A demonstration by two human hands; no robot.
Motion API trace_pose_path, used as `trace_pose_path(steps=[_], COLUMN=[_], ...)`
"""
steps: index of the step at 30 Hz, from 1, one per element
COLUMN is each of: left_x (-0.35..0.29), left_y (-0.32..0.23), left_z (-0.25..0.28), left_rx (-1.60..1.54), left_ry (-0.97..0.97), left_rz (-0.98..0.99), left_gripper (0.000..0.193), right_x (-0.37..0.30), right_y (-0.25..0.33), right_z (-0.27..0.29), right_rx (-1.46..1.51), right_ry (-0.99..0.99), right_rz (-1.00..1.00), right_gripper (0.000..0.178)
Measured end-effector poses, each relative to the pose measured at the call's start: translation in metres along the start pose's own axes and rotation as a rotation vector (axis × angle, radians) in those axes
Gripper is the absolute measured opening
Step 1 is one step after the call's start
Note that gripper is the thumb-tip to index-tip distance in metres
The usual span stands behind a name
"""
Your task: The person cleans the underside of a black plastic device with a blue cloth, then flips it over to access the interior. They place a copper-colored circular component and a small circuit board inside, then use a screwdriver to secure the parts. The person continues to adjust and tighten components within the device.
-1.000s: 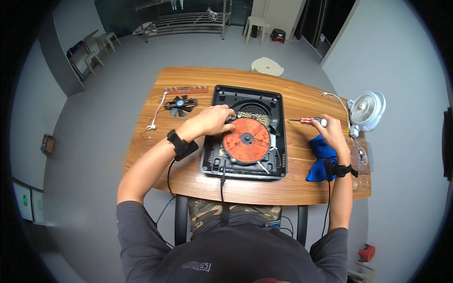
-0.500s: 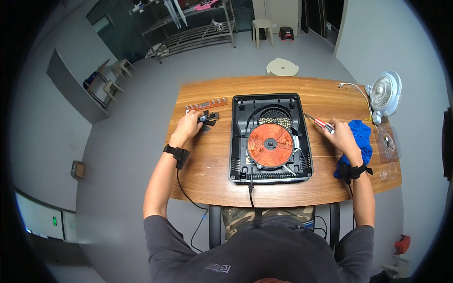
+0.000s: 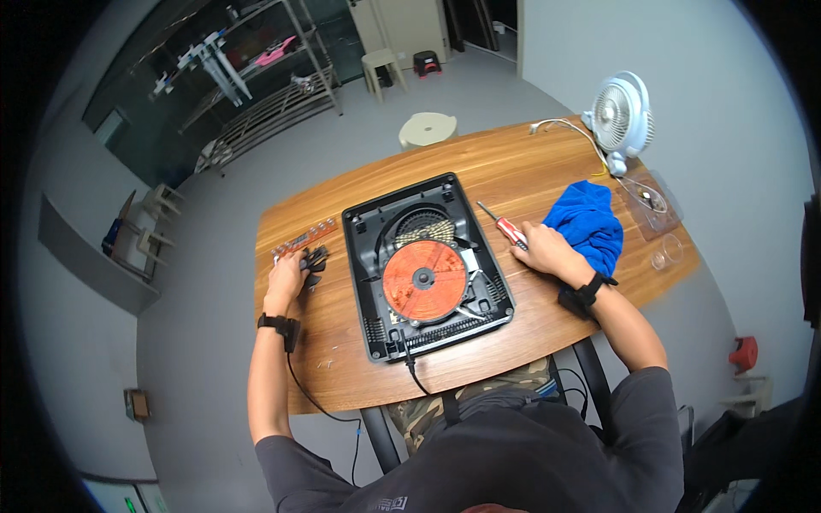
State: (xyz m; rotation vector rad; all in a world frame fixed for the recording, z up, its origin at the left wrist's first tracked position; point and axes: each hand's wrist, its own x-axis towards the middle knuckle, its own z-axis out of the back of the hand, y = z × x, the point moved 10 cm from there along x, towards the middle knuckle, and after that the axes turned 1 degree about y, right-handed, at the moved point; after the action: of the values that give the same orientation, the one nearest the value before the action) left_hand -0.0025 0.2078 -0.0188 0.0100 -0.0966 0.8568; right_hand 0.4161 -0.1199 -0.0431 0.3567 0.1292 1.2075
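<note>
An opened induction cooker (image 3: 356,295) lies on the table, its black lower housing showing a round copper-red coil (image 3: 409,289). To its left, my left hand (image 3: 286,275) has its fingers closed on a small black fan wheel (image 3: 316,256), partly covering it. The wheel lies low at the tabletop. On the other side, my right hand (image 3: 547,250) rests close to the table, its fingers around a screwdriver (image 3: 510,229) with a red and white handle. The screwdriver's metal tip points away toward the cooker's far right side.
A strip holding several small metal parts (image 3: 305,238) lies beyond my left hand. A blue cloth (image 3: 590,224) sits beside my right hand. At the right edge are a white fan (image 3: 617,118), a clear tray (image 3: 652,205) and a clear cup (image 3: 672,250). A power cord (image 3: 413,368) leaves the cooker's front.
The whole view has turned and shifted, so the table appears tilted and further left. My left hand now covers more of the fan wheel. My right hand still holds the screwdriver.
</note>
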Motion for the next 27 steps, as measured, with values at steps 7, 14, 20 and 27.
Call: trace_pose_path(steps=[7,14,20,27], left_x=[-0.002,-0.006,-0.014,-0.02], left_y=[-0.003,-0.028,-0.088,-0.179], left_z=[0.01,0.069,0.118,0.18], left_rx=[-0.058,-0.204,-0.446,-0.512], left_ry=[-0.005,-0.104,-0.149,-0.25], left_rz=[0.004,-0.027,-0.06,-0.274], left_gripper=[0.041,0.042,0.04,0.039], right_x=[-0.005,-0.006,0.005,-0.012], right_y=[-0.009,-0.035,-0.063,-0.06], right_z=[0.023,0.082,0.063,0.156], right_rx=[0.084,-0.104,-0.143,0.065], right_ry=[0.02,-0.075,-0.056,-0.561], right_rz=[-0.069,0.083,0.101,0.045], right_gripper=[0.052,0.018,0.026,0.019])
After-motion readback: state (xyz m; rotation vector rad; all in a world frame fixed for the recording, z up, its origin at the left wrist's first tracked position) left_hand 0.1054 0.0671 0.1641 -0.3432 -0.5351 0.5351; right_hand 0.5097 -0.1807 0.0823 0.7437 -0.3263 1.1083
